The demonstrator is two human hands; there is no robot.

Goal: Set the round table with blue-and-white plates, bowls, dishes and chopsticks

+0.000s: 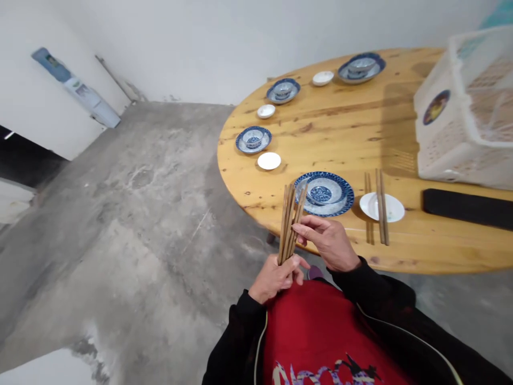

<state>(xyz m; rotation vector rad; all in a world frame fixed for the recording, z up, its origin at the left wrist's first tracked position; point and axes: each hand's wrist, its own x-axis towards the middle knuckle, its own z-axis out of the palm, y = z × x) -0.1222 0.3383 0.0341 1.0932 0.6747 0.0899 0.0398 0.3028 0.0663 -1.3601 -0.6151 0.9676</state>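
Observation:
A bundle of long wooden chopsticks (287, 224) stands nearly upright in front of me. My left hand (276, 278) is shut around its lower ends. My right hand (328, 243) pinches the upper part of the bundle between thumb and fingers, just in front of the table's near edge. Closest to that hand is a blue-and-white plate with a bowl on it (324, 193). To its right, a pair of wooden chopsticks (380, 206) lies across a white saucer (395, 209).
The round wooden table (352, 139) holds several more blue-and-white plate and bowl settings with small white saucers. A white plastic mesh-sided cover (465, 107) and a black rectangular pad (467, 208) sit at its right. Bare concrete floor (120, 214) spreads to the left.

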